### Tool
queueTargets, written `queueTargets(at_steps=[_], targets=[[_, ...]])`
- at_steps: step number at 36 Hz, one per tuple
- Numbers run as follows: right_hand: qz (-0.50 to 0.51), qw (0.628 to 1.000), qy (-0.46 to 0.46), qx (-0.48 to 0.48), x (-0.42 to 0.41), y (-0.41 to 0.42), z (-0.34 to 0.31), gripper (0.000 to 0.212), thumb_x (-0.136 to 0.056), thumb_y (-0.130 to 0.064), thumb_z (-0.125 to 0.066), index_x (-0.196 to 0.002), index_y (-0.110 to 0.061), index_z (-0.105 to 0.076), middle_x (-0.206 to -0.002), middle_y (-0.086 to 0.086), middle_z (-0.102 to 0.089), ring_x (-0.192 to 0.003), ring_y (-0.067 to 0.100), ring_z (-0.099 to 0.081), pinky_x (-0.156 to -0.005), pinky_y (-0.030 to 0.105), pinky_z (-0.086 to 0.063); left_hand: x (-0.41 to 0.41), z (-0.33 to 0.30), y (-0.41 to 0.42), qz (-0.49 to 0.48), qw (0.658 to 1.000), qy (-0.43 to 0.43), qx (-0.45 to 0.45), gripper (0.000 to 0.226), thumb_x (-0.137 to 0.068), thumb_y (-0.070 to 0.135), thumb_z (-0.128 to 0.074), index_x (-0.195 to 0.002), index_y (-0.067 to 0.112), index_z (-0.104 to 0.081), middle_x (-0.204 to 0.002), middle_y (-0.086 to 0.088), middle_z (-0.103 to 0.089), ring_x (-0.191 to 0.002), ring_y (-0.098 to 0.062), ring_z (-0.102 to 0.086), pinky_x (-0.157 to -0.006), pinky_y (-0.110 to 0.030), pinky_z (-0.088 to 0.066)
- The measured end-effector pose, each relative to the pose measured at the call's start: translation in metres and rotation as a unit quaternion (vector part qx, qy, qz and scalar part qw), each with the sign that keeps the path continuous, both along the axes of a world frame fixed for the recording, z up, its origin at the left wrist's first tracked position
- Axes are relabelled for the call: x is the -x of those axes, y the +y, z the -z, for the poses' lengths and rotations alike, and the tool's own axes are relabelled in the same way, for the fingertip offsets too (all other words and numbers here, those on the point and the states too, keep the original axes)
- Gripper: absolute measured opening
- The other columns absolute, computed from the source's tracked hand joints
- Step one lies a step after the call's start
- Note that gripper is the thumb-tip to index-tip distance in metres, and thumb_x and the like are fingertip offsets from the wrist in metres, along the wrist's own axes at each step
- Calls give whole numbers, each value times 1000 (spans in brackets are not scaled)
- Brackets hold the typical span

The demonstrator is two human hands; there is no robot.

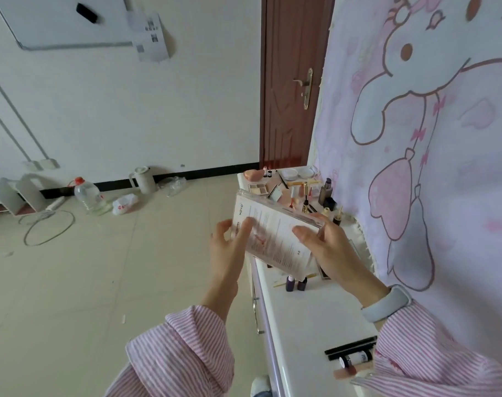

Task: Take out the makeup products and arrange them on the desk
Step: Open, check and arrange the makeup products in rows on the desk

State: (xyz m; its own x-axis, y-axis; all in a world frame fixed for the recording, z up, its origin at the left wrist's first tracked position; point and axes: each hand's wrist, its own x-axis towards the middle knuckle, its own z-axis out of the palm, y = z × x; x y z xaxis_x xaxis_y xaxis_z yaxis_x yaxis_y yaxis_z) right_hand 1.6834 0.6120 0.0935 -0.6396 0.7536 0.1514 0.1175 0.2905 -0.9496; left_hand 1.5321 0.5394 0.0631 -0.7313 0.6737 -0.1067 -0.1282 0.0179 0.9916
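I hold a clear plastic case (275, 224) with a printed paper insert up above the white desk (301, 319). My left hand (228, 247) touches its left end, thumb and fingers spread against the face. My right hand (327, 247) grips its right end, thumb on the front. Under the case two dark purple bottles (295, 283) stand on the desk. Several makeup items lie at the far end: an eyeshadow palette (258, 188), round compacts (297, 173), a dark foundation bottle (325, 191). Near me lie two black pencils (350, 346) and a pinkish tube (351, 368).
A pink cartoon cloth (430, 138) hangs right of the desk. A brown door (292, 81) stands beyond it. On the tiled floor to the left are a water jug (88, 196), a white kettle (142, 180), plastic bags and a wire hoop (49, 227).
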Motion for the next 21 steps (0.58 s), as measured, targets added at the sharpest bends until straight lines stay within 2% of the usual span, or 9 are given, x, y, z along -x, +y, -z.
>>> queueTargets(at_steps=[1, 3, 5, 7, 9, 11, 15, 19, 21], targets=[[9, 1000, 0, 3, 1, 2, -2, 28, -91, -20, -54, -118, -12, -50, -53, -16, -62, -52, 2, -58, -50, 13, -42, 1, -1, 1, -15, 998, 55, -6, 40, -83, 35, -67, -113, 14, -52, -112, -1, -59, -95, -9, -59, -77, -24, -48], [20, 1000, 7, 7, 4, 1, -7, 35, -86, -37, -60, -115, -21, -51, -79, 13, -69, -76, 33, -65, -66, 42, -53, 2, -3, 1, -34, 989, 145, -25, 34, -84, 25, -66, -115, 19, -54, -111, 7, -55, -100, -6, -55, -78, -16, -46], [27, 999, 10, 30, 3, 1, -7, 54, -79, -53, -62, -121, -21, -48, -99, 35, -58, -92, 53, -55, -77, 61, -48, 3, -6, 1, -39, 978, 200, -43, 37, -85, 20, -65, -120, 19, -53, -105, 15, -49, -99, -5, -53, -74, -8, -46], [34, 998, 20, 55, 2, 5, -8, 62, -80, -50, -61, -128, -14, -45, -101, 29, -62, -93, 42, -61, -79, 55, -51, 5, -9, 2, -41, 971, 226, -62, 37, -85, 17, -66, -119, 18, -54, -103, 15, -48, -95, -8, -54, -71, -6, -46], [55, 992, 55, 95, 1, 11, -7, 46, -86, -36, -59, -123, -11, -48, -100, 11, -67, -91, 24, -66, -70, 37, -54, 8, -11, 1, -29, 970, 229, -78, 32, -85, 14, -65, -116, 20, -57, -104, 12, -52, -92, -9, -56, -69, -8, -47], [90, 976, 102, 167, 2, 14, -9, 27, -90, -23, -54, -115, -13, -52, -99, 4, -65, -89, 19, -64, -62, 26, -50, 9, -16, -2, 10, 982, 156, -107, 28, -86, 10, -62, -112, 20, -59, -102, 9, -60, -88, -6, -60, -67, -11, -49], [113, 917, 142, 354, 5, 17, -14, 27, -95, -17, -48, -117, -3, -54, -103, 17, -65, -79, 22, -66, -62, 36, -55, 8, -22, -9, 110, 976, -41, -185, 31, -83, 22, -60, -114, 17, -61, -91, 1, -70, -89, -14, -64, -84, -33, -53], [88, 859, 169, 475, 5, 15, -12, 26, -94, -11, -49, -116, 1, -54, -82, 15, -70, -62, 20, -70, -43, 27, -53, 6, -23, -10, 143, 975, 28, -167, 43, -83, 29, -58, -125, 25, -52, -104, 5, -70, -104, -12, -62, -94, -38, -48], [91, 839, 179, 506, 5, 13, -11, 29, -93, -9, -50, -119, 5, -52, -86, 18, -69, -63, 24, -70, -41, 26, -52, 5, -24, -10, 141, 974, 51, -170, 44, -82, 32, -59, -125, 27, -51, -105, 9, -70, -106, -8, -61, -96, -37, -47]])
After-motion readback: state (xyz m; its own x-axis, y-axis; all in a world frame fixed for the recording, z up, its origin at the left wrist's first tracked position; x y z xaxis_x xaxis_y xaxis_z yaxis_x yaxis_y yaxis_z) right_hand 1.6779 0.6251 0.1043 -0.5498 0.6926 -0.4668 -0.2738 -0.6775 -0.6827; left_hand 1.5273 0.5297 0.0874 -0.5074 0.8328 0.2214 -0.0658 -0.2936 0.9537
